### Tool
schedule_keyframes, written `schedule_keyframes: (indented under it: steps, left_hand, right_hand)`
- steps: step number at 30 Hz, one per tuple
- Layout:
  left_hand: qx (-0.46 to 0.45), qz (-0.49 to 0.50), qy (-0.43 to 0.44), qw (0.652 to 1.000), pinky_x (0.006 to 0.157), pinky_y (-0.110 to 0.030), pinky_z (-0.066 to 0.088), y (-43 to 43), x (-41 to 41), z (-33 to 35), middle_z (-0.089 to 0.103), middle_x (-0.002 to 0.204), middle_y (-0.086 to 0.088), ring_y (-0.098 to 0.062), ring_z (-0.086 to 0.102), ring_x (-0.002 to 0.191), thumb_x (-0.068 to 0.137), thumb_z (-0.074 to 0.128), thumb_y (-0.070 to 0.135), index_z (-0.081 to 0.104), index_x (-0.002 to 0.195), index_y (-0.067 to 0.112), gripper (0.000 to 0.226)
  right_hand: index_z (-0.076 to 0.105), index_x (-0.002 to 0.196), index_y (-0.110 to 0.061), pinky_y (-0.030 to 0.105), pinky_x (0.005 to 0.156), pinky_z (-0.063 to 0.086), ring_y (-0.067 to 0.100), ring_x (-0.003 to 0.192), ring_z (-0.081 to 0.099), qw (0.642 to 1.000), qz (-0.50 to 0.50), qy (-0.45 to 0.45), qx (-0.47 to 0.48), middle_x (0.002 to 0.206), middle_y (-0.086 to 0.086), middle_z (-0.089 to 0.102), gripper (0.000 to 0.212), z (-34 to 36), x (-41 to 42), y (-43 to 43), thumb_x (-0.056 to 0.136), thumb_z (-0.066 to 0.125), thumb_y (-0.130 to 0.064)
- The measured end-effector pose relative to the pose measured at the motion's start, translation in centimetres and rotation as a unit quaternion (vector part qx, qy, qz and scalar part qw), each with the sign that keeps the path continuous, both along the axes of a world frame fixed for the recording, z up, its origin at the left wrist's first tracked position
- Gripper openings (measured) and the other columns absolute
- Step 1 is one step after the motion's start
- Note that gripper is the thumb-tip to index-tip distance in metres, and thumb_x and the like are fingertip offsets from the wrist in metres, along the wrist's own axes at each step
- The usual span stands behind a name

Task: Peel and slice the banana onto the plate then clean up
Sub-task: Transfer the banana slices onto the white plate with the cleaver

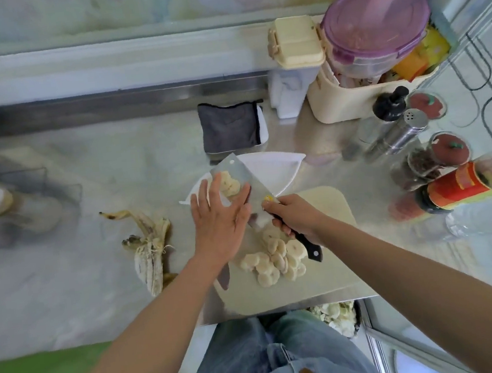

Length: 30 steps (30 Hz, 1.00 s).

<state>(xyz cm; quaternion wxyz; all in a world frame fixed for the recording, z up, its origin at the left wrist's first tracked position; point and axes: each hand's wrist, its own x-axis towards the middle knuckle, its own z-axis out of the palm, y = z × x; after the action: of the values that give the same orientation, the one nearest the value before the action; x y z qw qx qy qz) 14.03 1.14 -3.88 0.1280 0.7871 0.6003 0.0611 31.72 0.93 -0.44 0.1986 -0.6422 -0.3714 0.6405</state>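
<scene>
Head view: right hand [296, 217] has its fingers curled round the black handle of the cleaver [237, 175], thumb on top near the blade. Blade is held nearly flat, off the far-left corner of the cutting board [323, 269], its tip over the plate [276, 168]. A few slices [229, 183] ride on the blade. Left hand [218, 219] is over the blade's middle, fingers straight and spread, gripping nothing; whether the fingertips touch the slices cannot be told. Main pile of banana slices [274, 262] lies on the board's near-left part, its far edge hidden under both hands. Plate, white, sits just beyond the board's far edge; blade and left hand cover much of it, so its contents are not visible. Banana peel [148, 251] lies on the counter left of the board, apart from it. Grey cloth [229, 127] is beyond the board, past the plate. Jars and bottles [436, 163] right of the board are blurred.
</scene>
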Motion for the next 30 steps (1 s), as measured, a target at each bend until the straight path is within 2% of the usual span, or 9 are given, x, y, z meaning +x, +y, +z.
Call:
schedule_keyframes:
  steps: [2, 5, 10, 15, 17, 20, 24, 27, 30]
  left_hand:
    - [-0.021, 0.010, 0.005, 1.000, 0.114, -0.054, 0.003, 0.2, -0.6, -0.5, 0.000, 0.158, -0.008, -0.032, -0.004, 0.142, 0.092, -0.008, 0.059, 0.021, 0.145, 0.049, 0.062]
    - [-0.063, 0.020, 0.010, 0.998, 0.114, -0.053, -0.006, 0.5, -0.9, -1.2, -0.014, 0.158, -0.001, -0.028, -0.018, 0.142, 0.089, -0.008, 0.060, 0.007, 0.146, 0.052, 0.060]
    - [-0.085, 0.027, 0.024, 0.996, 0.113, -0.053, -0.011, 1.4, -1.6, -1.9, -0.020, 0.157, -0.001, -0.027, -0.026, 0.141, 0.094, -0.003, 0.058, 0.001, 0.147, 0.050, 0.053]
    - [-0.074, 0.026, 0.033, 0.996, 0.113, -0.052, -0.012, 2.2, -2.1, -2.0, -0.017, 0.158, 0.000, -0.026, -0.025, 0.142, 0.095, -0.003, 0.058, 0.000, 0.148, 0.048, 0.054]
    - [-0.060, 0.036, 0.034, 0.997, 0.114, -0.052, -0.011, 2.3, -2.1, -1.8, -0.013, 0.159, -0.002, -0.027, -0.022, 0.142, 0.093, -0.007, 0.058, 0.006, 0.150, 0.043, 0.060]
    - [-0.034, 0.067, 0.023, 0.997, 0.114, -0.050, -0.007, 2.4, -2.0, -1.3, -0.004, 0.159, -0.006, -0.029, -0.014, 0.143, 0.091, -0.006, 0.057, 0.017, 0.151, 0.032, 0.069]
    - [-0.031, 0.030, -0.002, 0.999, 0.114, -0.051, 0.001, 2.0, -1.5, -0.7, -0.001, 0.158, -0.006, -0.028, -0.010, 0.143, 0.094, -0.003, 0.056, 0.021, 0.148, 0.042, 0.060]
    - [-0.032, -0.023, -0.004, 0.999, 0.113, -0.050, -0.001, 1.5, -1.1, -0.7, -0.002, 0.158, -0.004, -0.027, -0.011, 0.143, 0.093, -0.006, 0.057, 0.019, 0.147, 0.045, 0.061]
    - [-0.042, -0.007, 0.015, 0.999, 0.114, -0.050, -0.002, 1.5, -1.5, -1.2, -0.005, 0.159, -0.002, -0.026, -0.014, 0.143, 0.090, -0.012, 0.058, 0.012, 0.149, 0.044, 0.065]
  right_hand:
    - [0.049, 0.073, -0.011, 0.020, 0.036, 0.029, 0.010, 0.036, 0.035, 1.000, -0.006, 0.000, -0.010, 0.055, 0.002, 0.047, 0.029, -0.2, -0.6, -0.1, 0.097, 0.051, -0.028]
    - [0.049, 0.077, -0.009, 0.021, 0.037, 0.030, 0.010, 0.037, 0.035, 1.000, 0.002, -0.003, -0.022, 0.056, 0.003, 0.046, 0.027, -0.2, -0.6, -0.5, 0.097, 0.051, -0.027]
    - [0.049, 0.077, -0.009, 0.021, 0.037, 0.029, 0.010, 0.038, 0.034, 0.999, -0.002, -0.005, -0.048, 0.056, 0.004, 0.046, 0.027, 0.2, 0.0, -1.2, 0.097, 0.051, -0.027]
    - [0.048, 0.074, -0.010, 0.021, 0.038, 0.029, 0.010, 0.039, 0.033, 0.998, -0.003, -0.012, -0.055, 0.056, 0.003, 0.046, 0.028, 0.6, 1.4, -1.8, 0.096, 0.053, -0.027]
    - [0.048, 0.077, -0.008, 0.022, 0.039, 0.029, 0.011, 0.039, 0.033, 0.999, -0.005, -0.027, -0.045, 0.056, 0.004, 0.047, 0.028, 0.8, 1.9, -1.9, 0.096, 0.053, -0.028]
    - [0.046, 0.071, -0.010, 0.023, 0.039, 0.029, 0.011, 0.037, 0.034, 0.998, -0.028, -0.042, -0.026, 0.056, 0.006, 0.047, 0.031, 0.9, 2.4, -2.0, 0.096, 0.053, -0.026]
    - [0.046, 0.073, -0.009, 0.022, 0.037, 0.030, 0.011, 0.037, 0.035, 0.998, -0.014, -0.049, -0.022, 0.055, 0.005, 0.047, 0.030, 1.0, 1.7, -1.5, 0.096, 0.052, -0.026]
    - [0.049, 0.077, -0.008, 0.020, 0.037, 0.031, 0.010, 0.037, 0.035, 0.999, -0.015, -0.037, -0.031, 0.056, 0.004, 0.047, 0.027, 1.1, 0.7, -1.0, 0.096, 0.052, -0.027]
    - [0.050, 0.079, -0.009, 0.020, 0.037, 0.031, 0.010, 0.038, 0.034, 0.998, -0.028, -0.017, -0.047, 0.057, 0.004, 0.046, 0.025, 1.1, 0.5, -0.8, 0.096, 0.052, -0.027]
